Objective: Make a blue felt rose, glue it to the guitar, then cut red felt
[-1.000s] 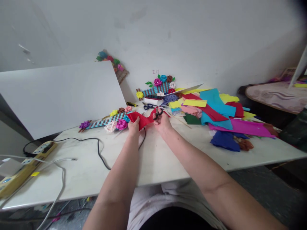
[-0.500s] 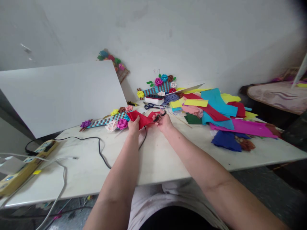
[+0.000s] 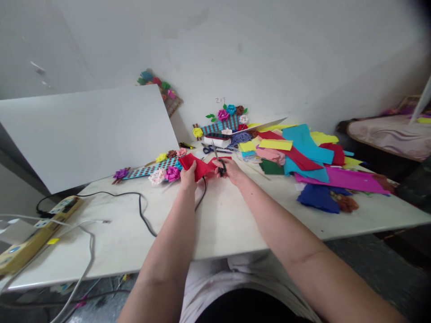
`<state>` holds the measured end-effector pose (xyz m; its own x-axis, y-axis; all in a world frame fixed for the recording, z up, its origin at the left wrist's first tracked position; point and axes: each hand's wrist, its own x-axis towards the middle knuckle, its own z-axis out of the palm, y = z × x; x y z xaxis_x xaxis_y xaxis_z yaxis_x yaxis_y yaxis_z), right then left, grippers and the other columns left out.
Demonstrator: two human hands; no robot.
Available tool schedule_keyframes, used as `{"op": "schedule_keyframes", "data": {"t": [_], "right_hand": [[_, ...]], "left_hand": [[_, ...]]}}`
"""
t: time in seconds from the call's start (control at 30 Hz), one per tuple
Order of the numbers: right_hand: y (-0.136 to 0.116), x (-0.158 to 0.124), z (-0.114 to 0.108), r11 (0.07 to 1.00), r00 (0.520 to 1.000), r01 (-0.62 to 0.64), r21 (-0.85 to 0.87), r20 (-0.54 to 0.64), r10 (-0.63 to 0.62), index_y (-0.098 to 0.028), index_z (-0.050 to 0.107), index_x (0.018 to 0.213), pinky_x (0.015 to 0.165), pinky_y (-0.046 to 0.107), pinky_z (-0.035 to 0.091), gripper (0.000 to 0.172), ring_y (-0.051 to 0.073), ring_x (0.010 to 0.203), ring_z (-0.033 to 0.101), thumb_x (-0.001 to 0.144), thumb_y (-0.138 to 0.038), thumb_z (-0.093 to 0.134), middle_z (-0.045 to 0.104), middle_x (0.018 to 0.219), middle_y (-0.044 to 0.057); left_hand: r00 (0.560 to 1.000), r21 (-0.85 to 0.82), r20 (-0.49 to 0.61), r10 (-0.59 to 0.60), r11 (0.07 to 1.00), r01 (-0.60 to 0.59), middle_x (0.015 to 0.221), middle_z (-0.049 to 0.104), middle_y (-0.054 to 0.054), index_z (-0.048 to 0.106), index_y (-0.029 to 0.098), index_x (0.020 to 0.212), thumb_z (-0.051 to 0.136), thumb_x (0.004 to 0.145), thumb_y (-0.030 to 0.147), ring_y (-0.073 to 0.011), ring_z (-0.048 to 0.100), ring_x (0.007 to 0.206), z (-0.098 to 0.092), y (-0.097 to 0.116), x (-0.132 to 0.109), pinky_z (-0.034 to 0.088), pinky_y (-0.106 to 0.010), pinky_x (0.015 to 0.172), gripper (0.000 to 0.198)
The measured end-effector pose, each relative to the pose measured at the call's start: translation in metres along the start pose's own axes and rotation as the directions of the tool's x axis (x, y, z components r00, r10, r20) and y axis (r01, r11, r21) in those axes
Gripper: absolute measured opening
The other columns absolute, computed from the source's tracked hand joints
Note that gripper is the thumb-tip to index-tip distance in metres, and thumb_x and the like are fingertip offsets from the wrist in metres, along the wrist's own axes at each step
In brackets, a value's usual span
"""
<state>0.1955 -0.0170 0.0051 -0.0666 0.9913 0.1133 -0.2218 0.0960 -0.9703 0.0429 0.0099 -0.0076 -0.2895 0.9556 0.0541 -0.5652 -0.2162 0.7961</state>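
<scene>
My left hand (image 3: pixel 188 175) pinches a red piece of felt (image 3: pixel 197 166) above the white table (image 3: pixel 215 220). My right hand (image 3: pixel 231 170) is closed on small black-handled scissors (image 3: pixel 218 162), whose blades point up and away at the felt's right edge. Both hands are stretched far out, near the middle back of the table. A flat woven decoration with paper flowers (image 3: pixel 151 170) lies just left of the felt.
A heap of coloured felt sheets (image 3: pixel 303 157) covers the right back of the table. A white board (image 3: pixel 84 134) leans on the wall at left. A black cable (image 3: pixel 141 211) and a yellow power strip (image 3: pixel 30 237) lie at left. Blue-handled scissors (image 3: pixel 210 149) rest behind the hands.
The scissors in my right hand have turned so the blades now point up. The felt and my left hand have barely moved.
</scene>
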Motion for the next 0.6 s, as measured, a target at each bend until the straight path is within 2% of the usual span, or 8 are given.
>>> {"op": "schedule_keyframes", "data": {"t": [0.13, 0.2, 0.6], "right_hand": [[-0.004, -0.005, -0.003, 0.996, 0.983, 0.000, -0.093, 0.183, 0.017, -0.013, 0.061, 0.076, 0.030, 0.016, 0.023, 0.028, 0.007, 0.035, 0.051, 0.069, -0.038, 0.072, 0.062, 0.051, 0.000], [-0.007, -0.008, -0.004, 0.993, 0.973, -0.002, -0.121, 0.230, 0.030, -0.013, 0.062, 0.078, 0.031, 0.016, 0.023, 0.029, 0.006, 0.034, 0.049, 0.071, -0.039, 0.070, 0.061, 0.051, -0.001], [-0.013, -0.012, -0.012, 0.962, 0.940, 0.010, -0.273, 0.332, 0.084, -0.014, 0.059, 0.083, 0.032, 0.015, 0.023, 0.030, 0.006, 0.037, 0.046, 0.074, -0.042, 0.066, 0.059, 0.051, -0.003]], "left_hand": [[1.000, -0.006, 0.015, 0.000, 1.000, 0.000, 0.076, 0.065, -0.003, 0.060, 0.015, 0.082, 0.071, 0.068, 0.018, -0.0130, 0.063, 0.064, -0.001, -0.001, 0.001, 0.052, -0.026, 0.067, 0.018], [1.000, -0.009, 0.015, 0.004, 1.000, -0.004, 0.076, 0.065, -0.003, 0.060, 0.015, 0.082, 0.071, 0.068, 0.018, -0.0133, 0.063, 0.064, -0.002, -0.001, 0.001, 0.052, -0.027, 0.068, 0.019], [0.998, 0.009, -0.065, -0.006, 1.000, 0.007, 0.079, 0.066, -0.005, 0.061, 0.014, 0.087, 0.069, 0.070, 0.018, -0.0135, 0.063, 0.061, -0.003, -0.002, 0.003, 0.052, -0.027, 0.063, 0.019]]}}
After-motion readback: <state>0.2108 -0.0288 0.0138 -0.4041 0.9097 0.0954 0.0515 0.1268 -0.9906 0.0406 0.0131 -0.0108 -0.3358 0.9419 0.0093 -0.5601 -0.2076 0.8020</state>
